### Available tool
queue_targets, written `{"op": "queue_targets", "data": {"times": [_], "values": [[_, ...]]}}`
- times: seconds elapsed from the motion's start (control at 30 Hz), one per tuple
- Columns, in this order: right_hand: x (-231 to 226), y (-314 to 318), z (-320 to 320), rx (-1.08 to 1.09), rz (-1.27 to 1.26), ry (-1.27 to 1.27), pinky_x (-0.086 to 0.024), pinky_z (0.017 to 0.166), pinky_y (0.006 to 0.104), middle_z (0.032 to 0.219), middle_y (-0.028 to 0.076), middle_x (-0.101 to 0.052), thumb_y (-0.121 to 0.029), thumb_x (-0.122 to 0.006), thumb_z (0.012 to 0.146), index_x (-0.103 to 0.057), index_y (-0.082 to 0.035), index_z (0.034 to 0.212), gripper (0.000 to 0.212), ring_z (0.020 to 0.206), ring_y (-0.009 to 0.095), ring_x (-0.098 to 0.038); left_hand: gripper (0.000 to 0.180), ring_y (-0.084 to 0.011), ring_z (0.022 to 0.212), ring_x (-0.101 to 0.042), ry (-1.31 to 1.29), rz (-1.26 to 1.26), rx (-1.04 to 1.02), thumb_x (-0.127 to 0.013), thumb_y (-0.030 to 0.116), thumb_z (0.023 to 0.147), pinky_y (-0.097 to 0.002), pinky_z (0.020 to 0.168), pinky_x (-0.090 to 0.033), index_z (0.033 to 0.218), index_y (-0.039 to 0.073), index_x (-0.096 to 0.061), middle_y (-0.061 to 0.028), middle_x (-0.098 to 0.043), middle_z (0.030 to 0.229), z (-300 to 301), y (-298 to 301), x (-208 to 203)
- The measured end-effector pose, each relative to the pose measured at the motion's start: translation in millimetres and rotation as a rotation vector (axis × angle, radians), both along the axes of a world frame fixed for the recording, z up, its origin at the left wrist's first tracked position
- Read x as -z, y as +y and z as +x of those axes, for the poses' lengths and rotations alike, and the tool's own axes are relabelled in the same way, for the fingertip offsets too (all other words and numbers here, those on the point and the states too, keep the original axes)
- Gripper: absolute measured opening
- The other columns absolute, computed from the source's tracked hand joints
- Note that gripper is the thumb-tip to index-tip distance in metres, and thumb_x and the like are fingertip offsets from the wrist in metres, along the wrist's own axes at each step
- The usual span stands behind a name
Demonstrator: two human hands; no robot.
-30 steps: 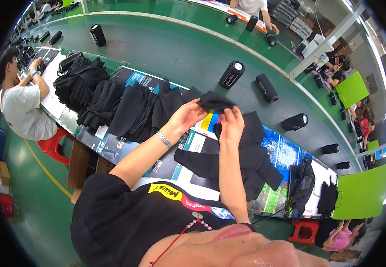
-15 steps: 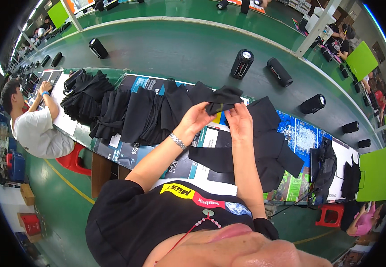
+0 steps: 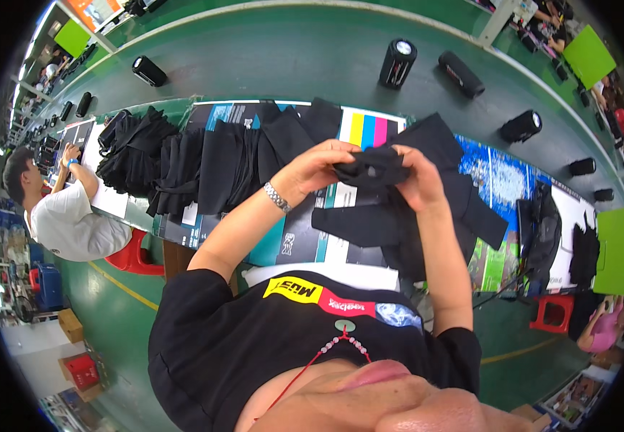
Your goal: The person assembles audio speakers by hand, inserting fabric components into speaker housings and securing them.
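Note:
Between my two hands a piece of black fabric [image 3: 371,167] is held up, bunched, with a small gap near its middle. My left hand [image 3: 322,164], below a silver watch at the wrist, pinches its left end. The other end is gripped by my right hand [image 3: 420,180], fingers curled at its top edge. Flat black fabric pieces [image 3: 358,225] lie on the table under my hands, and more are spread around my right forearm. To the left, a row of overlapping black fabric pieces [image 3: 222,162] runs along the table.
Black cylindrical speakers [image 3: 398,63] stand or lie on the green conveyor [image 3: 276,65] beyond the table. A dark bag-like bundle [image 3: 540,223] sits at the right. On the far left a person in a white shirt [image 3: 74,219] works by a red stool [image 3: 135,255].
My hands have drawn the fabric nearer and bunched it; the right hand has turned to grip its right end. The view has shifted, and a colour-striped patch on the table is now uncovered.

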State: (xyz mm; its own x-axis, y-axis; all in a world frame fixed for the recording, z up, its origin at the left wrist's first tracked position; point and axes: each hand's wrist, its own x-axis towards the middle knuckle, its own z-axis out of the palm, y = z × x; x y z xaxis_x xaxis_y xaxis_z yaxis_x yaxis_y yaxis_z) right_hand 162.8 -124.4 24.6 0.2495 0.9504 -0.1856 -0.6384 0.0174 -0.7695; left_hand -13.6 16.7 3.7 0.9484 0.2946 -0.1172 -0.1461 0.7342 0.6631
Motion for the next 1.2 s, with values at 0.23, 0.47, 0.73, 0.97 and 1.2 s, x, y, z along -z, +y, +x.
{"op": "queue_targets", "data": {"times": [0.23, 0.47, 0.73, 0.97, 1.2], "values": [[-6, -6, -6, -0.114, 0.099, 0.470, -0.053, 0.081, 0.0372, 0.092, 0.014, -0.070, -0.023, -0.051, 0.092, -0.067, 0.001, 0.092, 0.029, 0.083, 0.026, -0.068, 0.049, -0.0225, 0.110, -0.061, -0.093, -0.168, 0.134, -0.054, 0.037, 0.096, -0.0380, 0.095, -0.048, 0.122, -0.005, -0.055, -0.0167, -0.062, 0.119, -12, -2, 0], [11, -2, -18, -0.131, 0.318, 0.739, -0.055, 0.074, 0.0328, 0.087, 0.015, -0.069, -0.024, -0.049, 0.096, -0.064, 0.001, 0.096, 0.029, 0.083, 0.025, -0.068, 0.060, -0.0246, 0.112, -0.059, -0.132, 0.202, 0.379, -0.051, 0.050, 0.094, -0.0411, 0.097, -0.046, 0.120, -0.003, -0.058, -0.0152, -0.061, 0.121, -4, -21, 5], [-61, -22, -19, -0.304, -0.017, -0.282, -0.043, 0.051, 0.0223, 0.068, 0.001, -0.059, -0.028, -0.055, 0.097, -0.066, -0.002, 0.092, 0.028, 0.057, 0.008, -0.055, 0.032, -0.0097, 0.097, -0.054, 0.008, 0.925, 0.345, -0.059, 0.029, 0.094, -0.0265, 0.090, -0.042, 0.109, 0.000, -0.057, -0.0016, -0.059, 0.100, 27, 14, -62], [-73, -23, 43, -0.054, 0.031, -0.693, -0.044, 0.075, 0.0220, 0.085, -0.001, -0.063, -0.021, -0.056, 0.096, -0.067, 0.002, 0.097, 0.025, 0.080, 0.005, -0.054, 0.020, -0.0078, 0.080, -0.052, -0.185, 0.732, 0.301, -0.065, 0.022, 0.090, -0.0227, 0.075, -0.041, 0.082, 0.005, -0.059, 0.0009, -0.057, 0.085, 68, 21, -96], [-38, 38, 141, 0.173, 0.084, -0.377, -0.048, 0.072, 0.0236, 0.091, 0.000, -0.064, -0.012, -0.060, 0.092, -0.063, -0.003, 0.101, 0.014, 0.081, 0.008, -0.059, 0.018, -0.0109, 0.086, -0.061, -0.159, 0.348, 0.123, -0.060, 0.019, 0.093, -0.0271, 0.083, -0.049, 0.101, 0.004, -0.063, -0.0025, -0.065, 0.096, 153, 65, -44]]}}
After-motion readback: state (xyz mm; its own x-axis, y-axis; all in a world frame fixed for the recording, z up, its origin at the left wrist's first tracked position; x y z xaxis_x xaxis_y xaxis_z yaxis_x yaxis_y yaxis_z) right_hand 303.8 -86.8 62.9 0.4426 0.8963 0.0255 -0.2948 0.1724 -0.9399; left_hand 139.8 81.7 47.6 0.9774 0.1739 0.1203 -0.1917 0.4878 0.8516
